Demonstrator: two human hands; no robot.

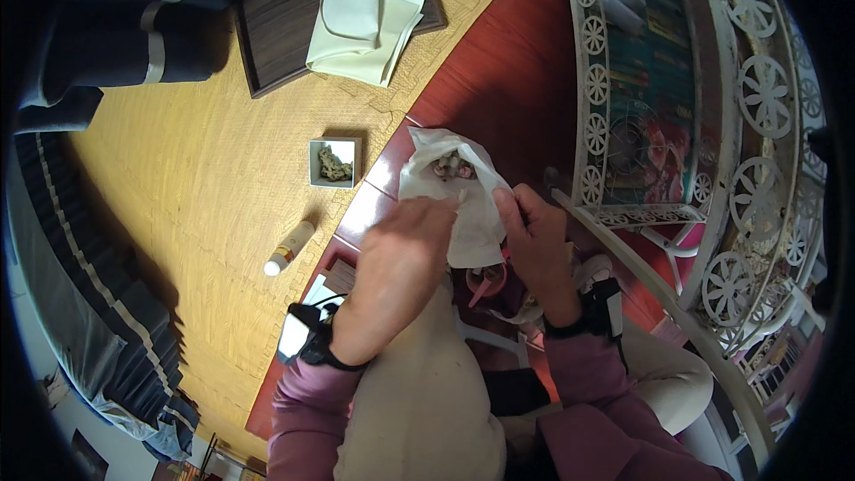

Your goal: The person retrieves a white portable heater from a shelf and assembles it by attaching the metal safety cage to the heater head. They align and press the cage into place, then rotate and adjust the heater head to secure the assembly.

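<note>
A white bag of thin paper or cloth hangs over my lap with its mouth open. Small pale and pinkish pieces show inside the mouth; their kind is unclear. At the bag's right edge, my right hand pinches the material between thumb and fingers. My left hand is at the bag's left front, somewhat blurred, its fingers curled together. Whatever sits in those fingertips is too small or hidden to make out. Below the bag is a pink cup-like container with a pink handle sticking up, partly covered.
On the patterned yellow mat lie a small square box with dried greenish bits, a white bottle on its side, and a dark tray bearing folded pale cloth. A white ornate metal rack stands at right. Dark blue cushions are far left.
</note>
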